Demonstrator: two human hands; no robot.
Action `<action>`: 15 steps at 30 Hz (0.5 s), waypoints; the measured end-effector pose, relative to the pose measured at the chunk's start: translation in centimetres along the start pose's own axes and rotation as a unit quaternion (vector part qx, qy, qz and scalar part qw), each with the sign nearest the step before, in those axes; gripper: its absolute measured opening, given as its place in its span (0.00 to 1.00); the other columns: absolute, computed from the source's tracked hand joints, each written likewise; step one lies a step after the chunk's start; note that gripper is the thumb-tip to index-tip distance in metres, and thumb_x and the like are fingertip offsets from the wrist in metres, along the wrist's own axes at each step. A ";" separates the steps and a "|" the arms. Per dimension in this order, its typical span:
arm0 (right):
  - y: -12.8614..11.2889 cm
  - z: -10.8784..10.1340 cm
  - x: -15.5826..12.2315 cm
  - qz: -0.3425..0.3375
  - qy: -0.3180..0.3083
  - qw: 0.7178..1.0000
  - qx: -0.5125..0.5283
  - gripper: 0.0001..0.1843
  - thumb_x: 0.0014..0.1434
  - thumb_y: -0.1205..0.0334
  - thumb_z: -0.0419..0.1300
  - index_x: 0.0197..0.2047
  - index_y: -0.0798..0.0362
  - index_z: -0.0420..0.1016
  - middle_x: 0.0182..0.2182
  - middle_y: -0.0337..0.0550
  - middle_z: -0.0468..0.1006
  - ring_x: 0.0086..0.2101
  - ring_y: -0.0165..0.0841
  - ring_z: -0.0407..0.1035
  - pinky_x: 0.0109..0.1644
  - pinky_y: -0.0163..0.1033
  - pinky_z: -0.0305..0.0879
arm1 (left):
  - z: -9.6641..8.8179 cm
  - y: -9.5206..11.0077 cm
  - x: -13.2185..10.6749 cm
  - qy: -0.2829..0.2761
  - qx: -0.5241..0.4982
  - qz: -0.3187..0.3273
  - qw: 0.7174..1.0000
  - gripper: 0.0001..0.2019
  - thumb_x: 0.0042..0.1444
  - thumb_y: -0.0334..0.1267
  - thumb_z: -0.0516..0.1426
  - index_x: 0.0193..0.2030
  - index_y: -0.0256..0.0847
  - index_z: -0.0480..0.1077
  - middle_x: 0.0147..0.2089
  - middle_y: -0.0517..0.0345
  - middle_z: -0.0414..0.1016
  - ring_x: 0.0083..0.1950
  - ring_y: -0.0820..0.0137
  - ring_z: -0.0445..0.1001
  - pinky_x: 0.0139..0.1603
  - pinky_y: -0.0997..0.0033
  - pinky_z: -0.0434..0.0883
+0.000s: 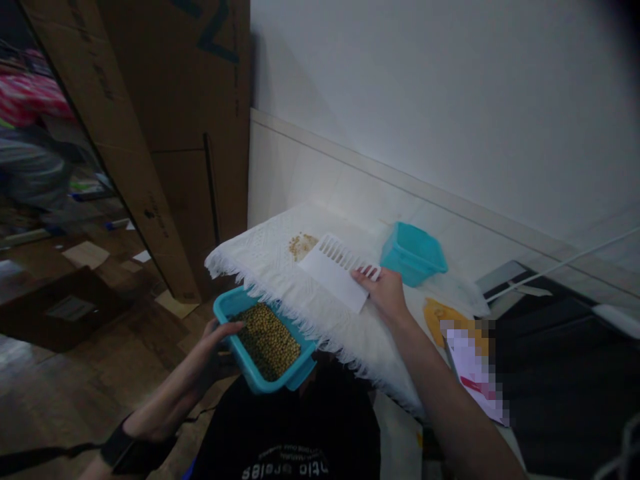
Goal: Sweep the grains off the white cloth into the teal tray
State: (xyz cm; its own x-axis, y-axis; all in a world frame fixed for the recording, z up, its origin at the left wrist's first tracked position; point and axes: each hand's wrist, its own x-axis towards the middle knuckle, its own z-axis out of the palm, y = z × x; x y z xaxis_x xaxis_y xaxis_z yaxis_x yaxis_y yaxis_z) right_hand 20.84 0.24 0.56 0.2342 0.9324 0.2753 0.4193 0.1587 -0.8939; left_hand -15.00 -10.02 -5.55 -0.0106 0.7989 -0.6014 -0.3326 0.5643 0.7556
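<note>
My left hand (213,350) grips the near-left rim of a turquoise plastic basket (295,377) filled with small yellow-green beans (265,341), holding it just below the fringed edge of a white cloth (265,257). My right hand (385,293) pinches the corner of a flat white plastic scraper (337,270) with comb-like slots, lying on the cloth. A small heap of beans (301,245) rests on the cloth just left of the scraper's slotted end.
A second turquoise basket (413,252) lies tipped on the table behind my right hand. A yellow item (435,313) and printed paper (475,373) sit to the right. Tall cardboard boxes (165,133) lean at left against the white wall. A dark surface (565,373) lies at right.
</note>
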 end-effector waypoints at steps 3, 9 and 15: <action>1.3 -1.0 2.0 0.022 0.018 1.000 0.005 0.29 0.41 0.36 0.80 0.32 0.54 0.85 0.29 0.49 0.88 0.29 0.43 0.79 0.31 0.42 0.71 | 0.2 -0.2 -0.1 -0.001 0.003 -0.001 1.000 0.35 0.54 0.50 0.75 0.64 0.50 0.68 0.46 0.52 0.82 0.40 0.54 0.87 0.44 0.54 0.84; 1.8 -1.6 4.2 0.031 0.022 0.999 0.026 0.31 0.37 0.35 0.81 0.32 0.53 0.84 0.30 0.49 0.87 0.30 0.43 0.79 0.30 0.41 0.70 | 0.7 -0.4 -0.5 -0.001 0.019 -0.006 1.000 0.32 0.59 0.50 0.72 0.66 0.50 0.67 0.43 0.54 0.81 0.39 0.55 0.87 0.43 0.56 0.84; 1.3 -2.3 5.8 -0.026 0.083 0.996 -0.018 0.30 0.57 0.32 0.67 0.40 0.53 0.83 0.34 0.49 0.87 0.32 0.42 0.79 0.32 0.41 0.72 | 1.2 -1.0 -0.5 -0.008 0.027 -0.018 0.999 0.32 0.59 0.49 0.72 0.66 0.51 0.68 0.46 0.53 0.83 0.41 0.54 0.88 0.43 0.57 0.84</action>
State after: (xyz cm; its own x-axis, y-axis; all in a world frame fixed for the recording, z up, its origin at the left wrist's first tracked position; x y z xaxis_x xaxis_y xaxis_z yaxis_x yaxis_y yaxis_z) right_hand 24.75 5.10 1.80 0.3527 0.8558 0.3783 0.4642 0.1910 -0.8649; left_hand -13.56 -10.78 -5.70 0.0167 0.7806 -0.6248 -0.2813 0.6033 0.7462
